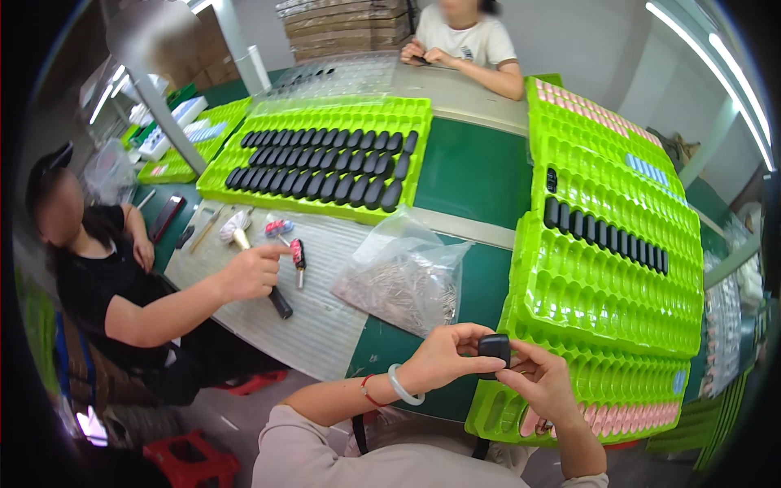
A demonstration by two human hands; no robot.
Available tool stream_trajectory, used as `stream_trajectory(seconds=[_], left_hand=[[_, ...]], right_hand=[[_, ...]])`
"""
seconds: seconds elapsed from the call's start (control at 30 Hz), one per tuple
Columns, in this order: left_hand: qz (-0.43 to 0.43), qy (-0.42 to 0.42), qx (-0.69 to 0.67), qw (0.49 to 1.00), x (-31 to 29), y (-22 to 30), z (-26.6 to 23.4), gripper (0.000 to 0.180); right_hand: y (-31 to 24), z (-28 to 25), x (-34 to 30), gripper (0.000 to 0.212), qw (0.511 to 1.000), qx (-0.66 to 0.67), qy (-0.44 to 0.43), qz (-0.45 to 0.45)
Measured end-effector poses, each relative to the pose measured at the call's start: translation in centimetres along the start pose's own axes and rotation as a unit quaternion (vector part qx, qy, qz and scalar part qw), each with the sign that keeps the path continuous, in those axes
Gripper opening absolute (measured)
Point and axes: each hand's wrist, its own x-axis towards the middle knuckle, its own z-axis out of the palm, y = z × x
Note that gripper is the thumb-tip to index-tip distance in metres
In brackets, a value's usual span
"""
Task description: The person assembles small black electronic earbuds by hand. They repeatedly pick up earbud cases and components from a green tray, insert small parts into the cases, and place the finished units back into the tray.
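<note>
Between my two hands, near the lower middle of the view, is a small black rounded plastic casing [494, 347]. My left hand [446, 356] pinches it from the left between thumb and fingers. From the right, my right hand [538, 381] grips its lower side with thumb and fingertips. Just under and beyond the right hand lies a lime-green tray [496, 413] with oval pockets, some holding pink pieces [630, 419]. A larger green tray [606, 305] overlaps it and carries a row of black casings [606, 236]. A clear bag of thin metal pins [403, 289] rests beyond my left hand.
Another green tray [317, 207] full of black casings stands at the far left. A co-worker's hand [252, 272] reaches over the grey mat [325, 325], near a red-and-black screwdriver [298, 259]. Another person [472, 41] sits across the table. Red stools [191, 459] stand at lower left.
</note>
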Motion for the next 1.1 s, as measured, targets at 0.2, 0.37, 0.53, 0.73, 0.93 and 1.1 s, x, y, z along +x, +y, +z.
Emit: stream_trajectory(seconds=[0.2,0.37,0.53,0.73,0.93,1.1], left_hand=[[-0.053,-0.024,-0.057,0.997,0.3,0.4,0.1,0.039],[-0.058,-0.032,-0.081,0.995,-0.3,0.8,0.1,0.037],[-0.054,-0.056,-0.083,0.993,0.4,0.2,-0.3,0.034],[-0.113,-0.047,-0.144,0.982,0.0,1.1,-0.4,0.031],[-0.08,-0.077,-0.143,0.983,0.1,0.0,-0.8,0.032],[-0.112,-0.056,-0.136,0.983,0.2,0.6,-0.7,0.037]], right_hand=[[-0.4,-0.6,0.0,0.044,0.999,0.009,-0.006,0.034],[-0.6,-0.9,0.4,0.046,0.993,0.072,-0.042,0.085],[-0.8,-1.3,0.5,0.045,0.986,0.12,-0.04,0.112],[-2.3,-1.7,0.6,0.047,0.978,0.111,-0.059,0.167],[-3.0,-2.0,0.4,0.045,0.968,0.142,-0.053,0.199],[-2.7,-2.0,0.6,0.045,0.974,0.131,-0.044,0.182]])
